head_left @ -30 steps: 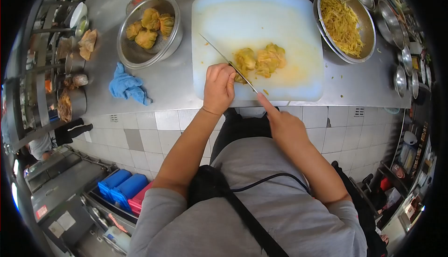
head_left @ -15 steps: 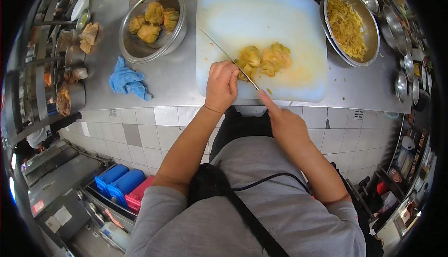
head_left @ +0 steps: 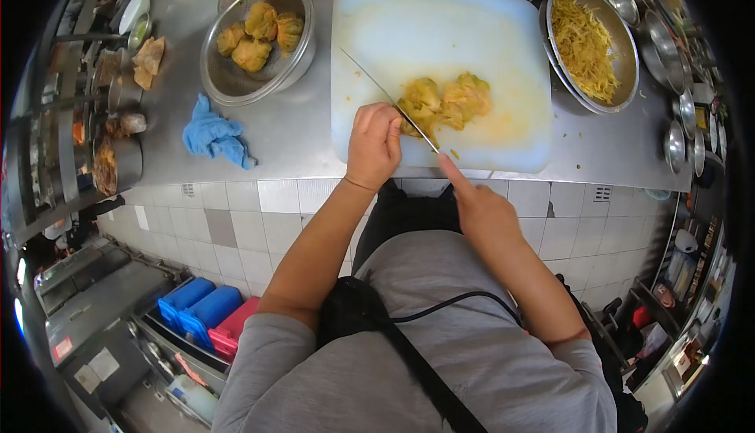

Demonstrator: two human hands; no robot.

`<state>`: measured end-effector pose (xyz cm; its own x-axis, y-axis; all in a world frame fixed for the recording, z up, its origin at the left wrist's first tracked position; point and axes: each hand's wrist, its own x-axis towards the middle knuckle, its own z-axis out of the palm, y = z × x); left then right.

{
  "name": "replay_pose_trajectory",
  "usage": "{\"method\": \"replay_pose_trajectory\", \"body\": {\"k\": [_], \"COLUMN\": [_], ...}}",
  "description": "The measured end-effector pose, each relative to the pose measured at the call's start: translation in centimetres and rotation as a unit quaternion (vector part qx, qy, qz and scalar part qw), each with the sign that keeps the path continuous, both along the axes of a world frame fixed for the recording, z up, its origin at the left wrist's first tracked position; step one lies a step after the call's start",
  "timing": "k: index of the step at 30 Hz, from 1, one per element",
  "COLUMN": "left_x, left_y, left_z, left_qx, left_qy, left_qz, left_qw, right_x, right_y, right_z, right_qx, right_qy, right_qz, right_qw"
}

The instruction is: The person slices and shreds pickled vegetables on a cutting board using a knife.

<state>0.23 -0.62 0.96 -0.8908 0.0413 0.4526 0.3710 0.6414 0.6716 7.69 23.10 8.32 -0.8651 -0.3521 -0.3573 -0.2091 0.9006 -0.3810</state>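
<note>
A knife [head_left: 377, 85] lies slantwise over the white cutting board [head_left: 440, 24], its blade against yellow-green vegetable pieces [head_left: 423, 101]. My right hand [head_left: 484, 209] is wrapped round its handle, at the board's front edge, with the index finger stretched along it. Left of the blade, my left hand [head_left: 373, 140] has its fingers curled down at the vegetable's left side; what lies under the fingertips is mostly hidden. Another yellowish vegetable piece [head_left: 467, 100] sits just right of the blade.
A perforated metal bowl [head_left: 216, 79] with several whole vegetables stands left, above a blue cloth [head_left: 214, 134]. To the right, a metal bowl [head_left: 627, 63] holds yellow shreds. More metal bowls [head_left: 675, 146] line the right side. The steel counter's front edge runs below the board.
The view has shifted slightly, moving the board and bowls a little within it. The blade has made small movements at the vegetable beside my left hand. Both hands keep their grips.
</note>
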Motion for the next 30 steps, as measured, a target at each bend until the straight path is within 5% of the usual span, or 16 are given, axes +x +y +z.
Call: {"method": "replay_pose_trajectory", "body": {"k": [7, 13, 16, 18, 22, 27, 30], "left_x": [0.4, -0.1, -0.8, -1.5, -0.8, -0.7, -1.3], "left_y": [0.4, -0.5, -2.9, -3.6, -1.1, 3.7, 2.7], "left_z": [0.9, 0.6, 0.8, 2.2, 5.5, 6.3, 7.0], "left_qx": [-0.003, -0.037, -0.049, -0.175, -0.169, -0.277, -0.237], "left_qy": [0.019, -0.001, -0.009, 0.005, -0.003, -0.187, -0.241], "left_qz": [-0.036, -0.056, -0.004, 0.115, 0.040, 0.048, 0.002], "left_qw": [0.999, 0.998, 0.999, 0.978, 0.985, 0.941, 0.941], "right_x": [-2.9, -0.9, -0.3, 0.1, 1.2, 3.8, 5.2], "right_y": [-1.9, -0.1, 1.0, 2.0, 4.4, 6.8, 8.2], "right_z": [1.0, 1.6, 3.9, 3.5, 2.4, 0.4, -0.4], "right_qx": [-0.009, -0.202, -0.235, -0.240, -0.193, -0.160, -0.139], "right_qy": [-0.086, 0.034, 0.071, 0.090, 0.108, 0.097, 0.076], "right_qz": [-0.025, -0.071, -0.102, -0.127, -0.193, -0.260, -0.296], "right_qw": [0.996, 0.976, 0.964, 0.958, 0.956, 0.947, 0.942]}}
